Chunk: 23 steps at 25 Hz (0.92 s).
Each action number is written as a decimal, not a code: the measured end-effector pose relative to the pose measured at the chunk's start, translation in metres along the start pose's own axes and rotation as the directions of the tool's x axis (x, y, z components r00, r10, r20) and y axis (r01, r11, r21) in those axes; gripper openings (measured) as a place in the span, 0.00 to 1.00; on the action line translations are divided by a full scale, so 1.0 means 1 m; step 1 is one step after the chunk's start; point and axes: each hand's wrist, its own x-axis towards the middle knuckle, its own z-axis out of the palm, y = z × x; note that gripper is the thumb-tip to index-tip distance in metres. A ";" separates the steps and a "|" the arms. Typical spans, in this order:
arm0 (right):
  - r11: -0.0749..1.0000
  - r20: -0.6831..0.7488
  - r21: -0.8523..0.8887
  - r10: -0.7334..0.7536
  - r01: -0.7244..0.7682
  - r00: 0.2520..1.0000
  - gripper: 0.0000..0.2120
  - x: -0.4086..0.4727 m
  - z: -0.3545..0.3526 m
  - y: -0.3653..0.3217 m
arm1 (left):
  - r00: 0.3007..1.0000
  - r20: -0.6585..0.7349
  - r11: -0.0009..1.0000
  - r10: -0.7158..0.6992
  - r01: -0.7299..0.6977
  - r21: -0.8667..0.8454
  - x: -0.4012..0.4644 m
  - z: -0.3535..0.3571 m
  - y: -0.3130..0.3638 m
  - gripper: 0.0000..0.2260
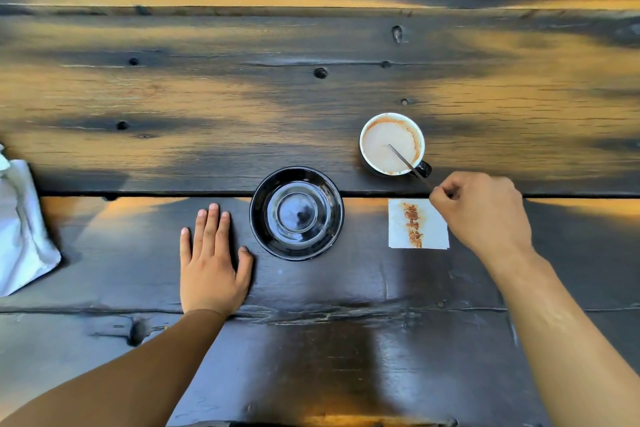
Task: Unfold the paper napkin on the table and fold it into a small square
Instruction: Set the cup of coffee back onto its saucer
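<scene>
A small white paper napkin [419, 225], folded flat and streaked with a brown stain, lies on the dark wooden table [311, 288] right of centre. My right hand [481, 208] hovers over the napkin's right edge and pinches the handle of a thin metal spoon [408, 163]. The spoon's other end sits inside a cup [391, 142]. My left hand [213, 260] lies flat on the table with straight fingers, left of a black saucer [296, 213], and holds nothing.
The cup, white inside with foam and brown residue, stands behind the napkin. The glossy black saucer sits between my hands. A white bag or cloth [20, 229] lies at the left edge. A gap between planks runs across the table behind the saucer.
</scene>
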 end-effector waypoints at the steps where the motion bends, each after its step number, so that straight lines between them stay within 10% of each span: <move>1: 1.000 0.023 -0.001 0.001 -0.001 1.000 0.09 -0.003 0.001 0.002 | 1.000 -0.001 1.000 -0.003 0.003 0.002 0.000 0.000 0.000 0.31; 12: 0.889 0.151 0.429 0.107 -0.163 0.983 0.09 -0.060 0.029 0.048 | 1.000 -0.024 1.000 -0.016 0.016 0.000 0.000 0.001 0.001 0.31; 23: 0.753 0.303 0.484 0.335 -0.447 0.892 0.12 -0.095 0.093 0.073 | 0.999 -0.046 1.000 -0.011 0.011 0.004 0.000 0.004 0.000 0.31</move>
